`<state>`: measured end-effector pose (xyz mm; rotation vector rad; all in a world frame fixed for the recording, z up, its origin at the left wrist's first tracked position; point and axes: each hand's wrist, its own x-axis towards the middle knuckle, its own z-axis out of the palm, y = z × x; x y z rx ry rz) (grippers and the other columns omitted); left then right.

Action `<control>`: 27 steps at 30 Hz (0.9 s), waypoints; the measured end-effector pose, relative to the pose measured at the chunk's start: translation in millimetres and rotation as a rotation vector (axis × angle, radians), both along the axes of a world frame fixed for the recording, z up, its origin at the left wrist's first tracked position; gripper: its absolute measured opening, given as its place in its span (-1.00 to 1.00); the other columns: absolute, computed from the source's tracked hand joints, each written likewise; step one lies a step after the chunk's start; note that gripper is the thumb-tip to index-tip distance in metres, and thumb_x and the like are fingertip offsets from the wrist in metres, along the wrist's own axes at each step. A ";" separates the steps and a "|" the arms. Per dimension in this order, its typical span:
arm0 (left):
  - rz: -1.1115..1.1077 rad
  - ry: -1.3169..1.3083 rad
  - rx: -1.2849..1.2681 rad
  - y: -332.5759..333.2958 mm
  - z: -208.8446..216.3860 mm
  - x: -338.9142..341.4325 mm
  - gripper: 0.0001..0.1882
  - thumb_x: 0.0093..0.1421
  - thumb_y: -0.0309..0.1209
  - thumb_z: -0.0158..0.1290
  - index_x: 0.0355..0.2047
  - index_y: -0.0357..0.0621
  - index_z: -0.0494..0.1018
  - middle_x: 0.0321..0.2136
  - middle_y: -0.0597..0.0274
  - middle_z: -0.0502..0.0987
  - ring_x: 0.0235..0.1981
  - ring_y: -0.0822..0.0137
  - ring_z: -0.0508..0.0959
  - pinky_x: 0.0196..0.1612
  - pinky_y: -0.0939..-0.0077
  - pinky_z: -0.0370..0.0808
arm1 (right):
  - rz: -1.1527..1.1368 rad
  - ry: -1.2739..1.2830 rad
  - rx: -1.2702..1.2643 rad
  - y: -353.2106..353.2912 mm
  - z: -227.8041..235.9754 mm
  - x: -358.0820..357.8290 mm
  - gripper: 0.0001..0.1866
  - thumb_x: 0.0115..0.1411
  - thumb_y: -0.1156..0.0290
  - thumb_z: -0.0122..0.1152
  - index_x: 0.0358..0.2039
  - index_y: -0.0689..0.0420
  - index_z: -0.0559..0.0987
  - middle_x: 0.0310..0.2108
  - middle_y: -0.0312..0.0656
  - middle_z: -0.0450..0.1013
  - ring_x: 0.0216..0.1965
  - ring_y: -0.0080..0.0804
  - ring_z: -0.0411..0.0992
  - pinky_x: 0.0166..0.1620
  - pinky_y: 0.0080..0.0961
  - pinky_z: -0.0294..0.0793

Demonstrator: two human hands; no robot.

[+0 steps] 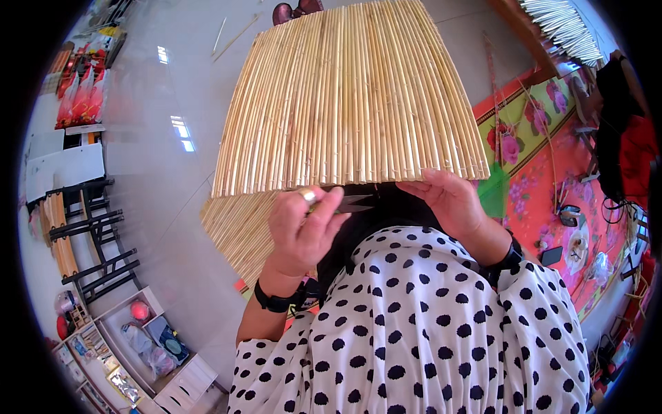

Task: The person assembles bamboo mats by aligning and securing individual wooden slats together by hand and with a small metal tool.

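Observation:
A panel of straight yellow reed stalks (345, 96), bound side by side with thin stitches, stands in front of me with its near edge toward my body. My left hand (303, 224), with a wide ring on one finger, is closed just below that edge. It grips small metal scissors (356, 203) whose pointed blades are spread and aim right, under the edge. My right hand (449, 203) pinches the panel's near edge toward its right corner, thumb on top and fingers beneath. The scissors' handles are hidden in my left hand.
A second reed panel (241, 228) lies lower left, partly under the first. Loose stalks (236, 38) lie on the tiled floor. To the right is a red flowered mat (531, 200) with a phone (552, 256). Black folding frames (96, 234) stand at the left.

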<state>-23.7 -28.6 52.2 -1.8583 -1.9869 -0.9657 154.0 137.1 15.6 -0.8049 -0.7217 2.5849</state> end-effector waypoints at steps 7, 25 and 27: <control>-0.019 -0.018 -0.156 14.0 1.9 10.5 -0.49 -0.30 -0.54 0.27 -0.21 -0.19 0.49 -0.41 0.18 0.34 -0.42 0.24 0.42 -0.39 0.43 0.38 | 0.050 -0.082 -0.082 -9.0 1.4 -3.4 -0.59 0.17 0.39 -0.09 0.02 0.31 0.33 -0.02 -0.03 0.38 0.04 -0.24 0.34 0.18 -0.21 0.19; -0.041 0.023 -0.157 27.3 0.8 11.3 -0.69 -0.15 -0.53 0.15 -0.30 -0.16 0.52 -0.53 0.36 0.34 -0.48 0.43 0.44 -0.45 0.56 0.29 | 0.122 -0.053 -0.228 -11.3 4.4 -3.2 -0.59 0.22 0.33 -0.12 0.02 0.32 0.33 -0.04 -0.01 0.39 0.03 -0.18 0.34 0.15 -0.28 0.21; -0.038 0.031 -0.166 28.2 1.4 10.7 -0.69 -0.16 -0.53 0.15 -0.30 -0.15 0.52 -0.53 0.36 0.34 -0.48 0.43 0.44 -0.45 0.56 0.29 | 0.126 -0.042 -0.235 -12.2 2.9 -3.6 -0.59 0.22 0.33 -0.12 0.02 0.31 0.33 -0.04 -0.02 0.39 0.04 -0.18 0.34 0.15 -0.28 0.21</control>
